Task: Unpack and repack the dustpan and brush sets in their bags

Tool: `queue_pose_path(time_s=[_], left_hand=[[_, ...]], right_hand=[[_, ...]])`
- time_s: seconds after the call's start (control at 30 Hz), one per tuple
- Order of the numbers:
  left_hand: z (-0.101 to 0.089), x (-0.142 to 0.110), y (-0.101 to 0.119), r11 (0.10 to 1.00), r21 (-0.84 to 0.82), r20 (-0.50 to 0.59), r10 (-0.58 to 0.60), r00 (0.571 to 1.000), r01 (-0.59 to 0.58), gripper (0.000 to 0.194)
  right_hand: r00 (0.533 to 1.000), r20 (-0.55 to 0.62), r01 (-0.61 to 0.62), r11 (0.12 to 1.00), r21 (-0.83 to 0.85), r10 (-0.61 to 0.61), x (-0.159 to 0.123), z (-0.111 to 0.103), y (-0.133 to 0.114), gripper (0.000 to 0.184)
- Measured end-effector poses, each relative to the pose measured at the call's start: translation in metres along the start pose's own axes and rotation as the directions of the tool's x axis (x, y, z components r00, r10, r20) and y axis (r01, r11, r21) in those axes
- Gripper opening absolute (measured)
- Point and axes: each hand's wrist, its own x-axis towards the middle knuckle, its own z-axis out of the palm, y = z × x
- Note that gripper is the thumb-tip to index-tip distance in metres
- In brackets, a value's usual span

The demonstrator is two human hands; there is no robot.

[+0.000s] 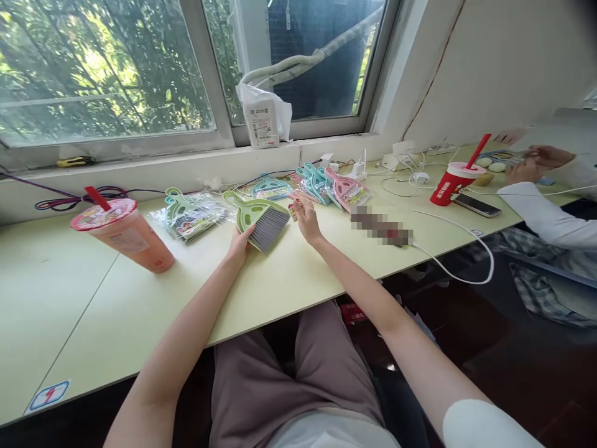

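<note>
Watching remotely, I log the left hand (240, 244) closed on the green dustpan (247, 210) on the table (88, 323), the right hand (305, 218) spread open beside it. A wide leftward swing could topple the drink cup (122, 233).

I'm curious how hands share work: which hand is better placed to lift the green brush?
Probably the left hand: it is already at the green-handled brush. The right hand looks apart from it, just beyond the grey bristles.
</note>
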Motion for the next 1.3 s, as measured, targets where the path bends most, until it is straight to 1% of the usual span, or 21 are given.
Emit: queue_pose_path(time_s=[0.1, 0.2, 0.27, 0.37, 0.43, 0.5, 0.6, 0.73, 0.87, 0.97, 1.03, 1.17, 1.23, 1.3], left_hand=[[0.002, -0.003, 0.000, 0.999, -0.037, 0.051, 0.012, 0.999, -0.011, 0.056], [0.004, -0.007, 0.000, 0.998, -0.059, 0.098, -0.001, 0.995, 0.007, 0.055], [0.007, -0.011, -0.001, 0.998, -0.063, 0.121, 0.001, 0.993, 0.007, 0.056], [0.013, -0.017, -0.004, 0.997, -0.071, 0.158, 0.033, 0.987, -0.022, 0.063], [0.017, -0.020, -0.005, 0.998, -0.065, 0.168, 0.037, 0.985, -0.026, 0.064], [0.019, -0.021, -0.006, 0.999, -0.046, 0.164, 0.022, 0.986, -0.015, 0.065], [0.019, -0.019, -0.007, 0.999, -0.035, 0.155, 0.027, 0.988, -0.022, 0.071], [0.015, -0.014, -0.008, 0.998, -0.042, 0.115, 0.053, 0.992, -0.048, 0.074], [0.011, -0.010, -0.009, 0.999, -0.037, 0.085, 0.033, 0.996, -0.030, 0.070], [0.009, -0.010, -0.009, 0.999, -0.028, 0.093, 0.037, 0.995, -0.034, 0.070], [0.009, -0.010, -0.009, 0.999, -0.016, 0.101, 0.041, 0.994, -0.040, 0.071], [0.010, -0.011, -0.009, 0.999, -0.003, 0.107, 0.032, 0.994, -0.032, 0.073], [0.010, -0.011, -0.009, 1.000, -0.002, 0.108, 0.030, 0.994, -0.030, 0.073], [0.010, -0.011, -0.009, 0.999, -0.006, 0.115, 0.041, 0.993, -0.041, 0.073]], right_hand=[[0.983, 0.167, 0.095, 0.990, -0.106, -0.076, -0.019, 0.025, -0.017, 0.059], [0.933, 0.357, 0.131, 0.963, -0.236, -0.040, -0.030, 0.048, -0.023, 0.063], [0.910, 0.414, 0.130, 0.948, -0.291, 0.003, -0.032, 0.056, -0.022, 0.065], [0.922, 0.383, 0.080, 0.941, -0.329, 0.055, -0.030, 0.056, -0.018, 0.065], [0.932, 0.352, 0.036, 0.940, -0.338, 0.091, -0.028, 0.053, -0.015, 0.064], [0.935, 0.330, -0.010, 0.941, -0.339, 0.129, -0.027, 0.052, -0.014, 0.064], [0.935, 0.309, -0.068, 0.944, -0.323, 0.173, -0.026, 0.052, -0.012, 0.064], [0.941, 0.287, -0.095, 0.955, -0.280, 0.178, -0.024, 0.049, -0.011, 0.057], [0.968, 0.162, -0.147, 0.955, -0.256, 0.192, -0.019, 0.041, -0.004, 0.050], [0.973, 0.071, -0.196, 0.948, -0.251, 0.220, -0.015, 0.036, 0.003, 0.045], [0.976, 0.049, -0.191, 0.946, -0.260, 0.210, -0.013, 0.034, 0.005, 0.040], [0.990, 0.051, -0.108, 0.938, -0.330, 0.132, -0.013, 0.031, 0.004, 0.031], [0.993, 0.076, -0.060, 0.930, -0.364, 0.094, -0.014, 0.030, 0.003, 0.031], [0.990, 0.127, -0.016, 0.926, -0.378, 0.069, -0.014, 0.030, 0.002, 0.034]])
